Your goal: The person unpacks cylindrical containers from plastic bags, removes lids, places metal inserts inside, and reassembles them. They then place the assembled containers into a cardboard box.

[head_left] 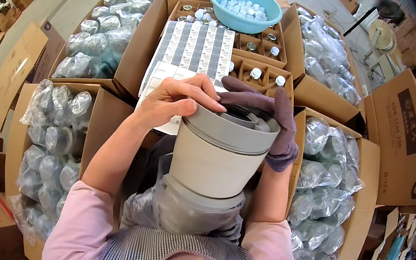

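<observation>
A large beige-grey cylindrical container (215, 169) with a dark, recessed round top stands tilted on my lap. A clear plastic bag (180, 206) is bunched round its lower part. My bare left hand (177, 98) holds the container's upper left rim, its thumb near the edge and its fingers reaching over the top. In a purple-grey knitted glove, my right hand (280, 114) wraps the upper right side, with fingers stretched across the far edge of the top. Just beyond my hands lie printed label sheets (193, 47) and a white sheet with blank-looking rectangles (159, 77).
Cartons of plastic-wrapped containers flank me: near left (55, 145), near right (324, 196), far left (110, 29), far right (332, 57). Ahead, a divided carton (259, 73) holds capped bottles. A light-blue basin (242, 25) of small white pieces rests on top.
</observation>
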### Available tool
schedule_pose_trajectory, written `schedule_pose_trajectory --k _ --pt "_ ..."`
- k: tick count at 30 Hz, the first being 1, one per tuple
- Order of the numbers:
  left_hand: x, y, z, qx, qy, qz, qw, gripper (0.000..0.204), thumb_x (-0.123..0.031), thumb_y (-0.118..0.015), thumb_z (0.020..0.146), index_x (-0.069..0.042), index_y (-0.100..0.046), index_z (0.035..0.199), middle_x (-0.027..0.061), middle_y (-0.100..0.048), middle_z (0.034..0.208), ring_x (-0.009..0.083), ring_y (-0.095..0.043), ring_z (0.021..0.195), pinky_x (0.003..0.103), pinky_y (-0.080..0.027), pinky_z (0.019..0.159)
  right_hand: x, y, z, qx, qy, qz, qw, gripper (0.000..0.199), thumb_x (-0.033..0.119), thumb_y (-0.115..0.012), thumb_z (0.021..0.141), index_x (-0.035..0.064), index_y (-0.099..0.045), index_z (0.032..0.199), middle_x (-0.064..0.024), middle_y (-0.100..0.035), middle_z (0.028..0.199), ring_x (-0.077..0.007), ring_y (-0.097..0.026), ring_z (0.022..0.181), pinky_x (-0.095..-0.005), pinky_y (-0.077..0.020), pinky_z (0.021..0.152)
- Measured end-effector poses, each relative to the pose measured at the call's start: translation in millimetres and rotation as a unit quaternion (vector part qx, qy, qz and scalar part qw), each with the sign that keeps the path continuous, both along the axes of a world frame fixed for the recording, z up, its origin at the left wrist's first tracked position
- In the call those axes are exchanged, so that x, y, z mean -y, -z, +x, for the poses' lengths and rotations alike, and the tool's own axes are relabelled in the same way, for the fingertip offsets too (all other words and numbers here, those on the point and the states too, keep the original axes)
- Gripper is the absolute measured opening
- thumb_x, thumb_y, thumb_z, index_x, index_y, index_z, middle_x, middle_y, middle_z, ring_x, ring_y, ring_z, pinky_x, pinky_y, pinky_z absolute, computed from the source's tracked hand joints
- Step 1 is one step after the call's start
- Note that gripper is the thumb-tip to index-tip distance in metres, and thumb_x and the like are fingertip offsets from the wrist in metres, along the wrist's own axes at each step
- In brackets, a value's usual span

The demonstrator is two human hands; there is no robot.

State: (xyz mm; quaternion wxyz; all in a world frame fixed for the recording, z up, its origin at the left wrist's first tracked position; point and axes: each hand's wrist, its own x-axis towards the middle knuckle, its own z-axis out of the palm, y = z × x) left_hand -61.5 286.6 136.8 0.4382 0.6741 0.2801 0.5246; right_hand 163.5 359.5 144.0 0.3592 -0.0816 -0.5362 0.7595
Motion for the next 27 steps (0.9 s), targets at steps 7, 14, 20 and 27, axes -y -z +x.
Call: schedule_pose_trajectory --k 7,14,20,27 --pt "42.3 -77.0 77.6 -0.324 -0.236 0.223 0.889 0.023 -0.021 -0.078 0.076 -0.005 -0.076 0.092 0.0048 -0.048 0.07 0.0237 -0.049 0.066 0.033 -0.04 0.063 -6.7 49.8 -25.3 -0.211 -0.157 -0.176 0.949 0.063 0.043 -0.03 0.102 -0.0083 -0.062 0.12 -0.024 -0.06 0.129 -0.0309 -0.051 0.129 -0.0397 -0.0377 0.112" --pt "26.0 -63.3 53.8 -0.314 -0.222 0.162 0.909 0.018 -0.016 -0.074 0.081 -0.002 -0.076 0.092 0.0063 -0.048 0.07 0.0218 -0.048 0.067 0.033 -0.04 0.061 -38.2 32.4 0.6 -0.042 -0.042 -0.151 0.987 0.068 0.052 -0.034 0.102 -0.0032 -0.053 0.136 -0.0193 -0.056 0.137 -0.0285 -0.056 0.124 -0.0391 -0.0406 0.109" --pt "21.5 -64.9 79.4 -0.347 -0.277 0.188 0.876 0.014 -0.014 -0.072 0.084 -0.001 -0.071 0.079 0.0072 -0.052 0.075 0.0236 -0.054 0.07 0.035 -0.042 0.062 -24.8 40.2 8.2 0.066 0.182 0.313 0.93 0.032 0.021 -0.057 0.094 0.0 -0.068 0.114 -0.0179 -0.071 0.113 -0.0277 -0.068 0.099 -0.0389 -0.0503 0.09" --pt "17.2 -64.8 37.8 -0.245 -0.169 0.058 0.953 0.03 -0.025 -0.069 0.086 -0.001 -0.074 0.104 0.0089 -0.062 0.097 0.02 -0.062 0.091 0.031 -0.047 0.083 -41.4 49.5 5.3 0.076 0.25 0.52 0.813 0.024 0.013 -0.063 0.087 0.0019 -0.07 0.107 -0.015 -0.073 0.106 -0.0306 -0.069 0.092 -0.0361 -0.0519 0.084"
